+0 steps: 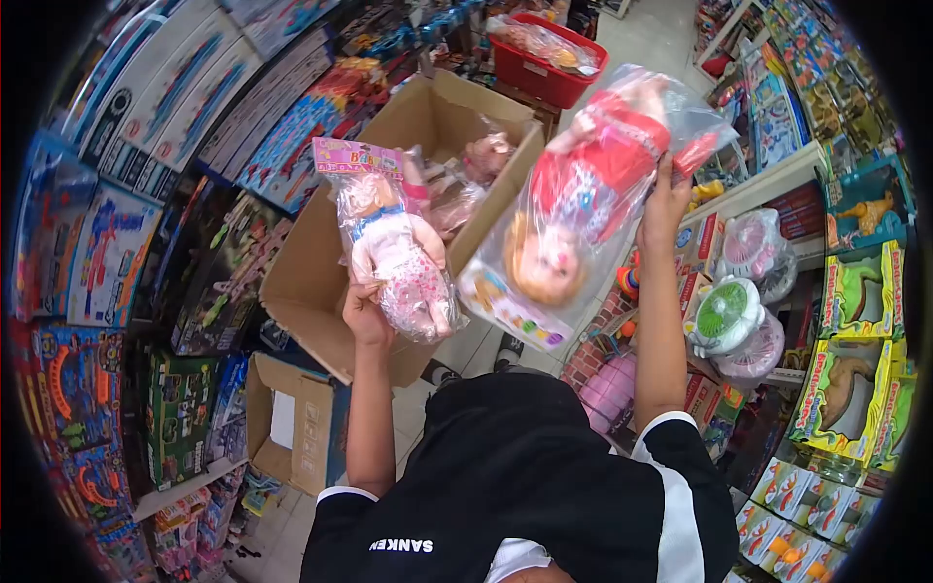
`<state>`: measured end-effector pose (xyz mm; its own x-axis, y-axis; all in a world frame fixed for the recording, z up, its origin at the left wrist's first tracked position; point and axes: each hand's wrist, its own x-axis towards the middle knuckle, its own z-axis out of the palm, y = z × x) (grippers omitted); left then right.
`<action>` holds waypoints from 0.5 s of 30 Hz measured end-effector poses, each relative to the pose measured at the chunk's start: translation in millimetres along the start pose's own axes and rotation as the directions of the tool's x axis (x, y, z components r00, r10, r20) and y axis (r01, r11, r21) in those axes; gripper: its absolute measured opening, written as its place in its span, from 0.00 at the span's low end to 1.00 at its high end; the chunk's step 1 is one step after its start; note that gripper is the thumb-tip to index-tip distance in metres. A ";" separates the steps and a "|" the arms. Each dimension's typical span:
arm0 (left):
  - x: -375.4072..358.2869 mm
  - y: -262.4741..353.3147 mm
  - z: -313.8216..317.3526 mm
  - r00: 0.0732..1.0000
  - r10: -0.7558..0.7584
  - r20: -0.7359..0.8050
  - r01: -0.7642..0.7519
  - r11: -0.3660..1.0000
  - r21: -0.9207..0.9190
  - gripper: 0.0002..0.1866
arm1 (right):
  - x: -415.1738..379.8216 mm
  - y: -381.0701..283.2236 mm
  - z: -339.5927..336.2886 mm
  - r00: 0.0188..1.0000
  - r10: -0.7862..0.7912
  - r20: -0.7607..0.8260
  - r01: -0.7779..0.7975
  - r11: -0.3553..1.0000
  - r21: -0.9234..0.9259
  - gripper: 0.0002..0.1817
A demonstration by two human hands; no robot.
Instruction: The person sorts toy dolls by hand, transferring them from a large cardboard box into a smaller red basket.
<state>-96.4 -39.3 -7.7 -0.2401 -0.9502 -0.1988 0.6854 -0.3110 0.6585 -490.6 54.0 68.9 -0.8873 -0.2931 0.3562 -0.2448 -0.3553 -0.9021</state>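
Note:
My left hand (367, 313) is closed on the lower left side of a bagged baby doll (400, 255) in a pink-and-white outfit with a blue collar and a pink header card. My right hand (665, 204) grips the edge of a larger clear bag. Inside it a blond doll in a red dress (598, 160) lies head down, its face toward the bottom of the bag. Both dolls are held up in front of an open cardboard box (321, 282), in which more bagged dolls (462, 199) show. The two bags are apart.
A red basket (544, 70) with bagged items stands beyond the box. A smaller open carton (309, 428) is at the lower left. Boxed toys (180, 87) fill the left shelves. Bagged fans (724, 316) and boxed dinosaurs (846, 389) are at the right.

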 end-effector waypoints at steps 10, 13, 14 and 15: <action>-3.7 -102.8 94.5 0.981 -0.178 0.079 0.161 0.969 0.185 0.37 | 34.3 43.9 -93.9 0.955 0.238 0.175 -0.198 0.956 -0.217 0.21; 6.5 -124.3 98.9 0.952 -0.253 0.172 0.208 0.948 0.242 0.39 | 38.2 31.7 -104.6 0.969 0.192 0.156 -0.133 0.938 -0.321 0.21; 10.5 -132.1 99.2 0.949 -0.275 0.156 0.226 0.935 0.273 0.39 | 40.0 29.8 -107.0 0.972 0.174 0.161 -0.118 0.944 -0.308 0.21; 14.4 -138.9 100.5 0.945 -0.297 0.139 0.245 0.921 0.304 0.39 | 42.2 33.9 -112.0 0.975 0.170 0.145 -0.119 0.943 -0.310 0.21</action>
<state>-264.2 -7.6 -29.0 -0.5260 -0.8021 -0.2827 0.3634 -0.5125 0.7780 -580.1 129.0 26.1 -0.8498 -0.4748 0.2289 -0.2468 -0.0252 -0.9687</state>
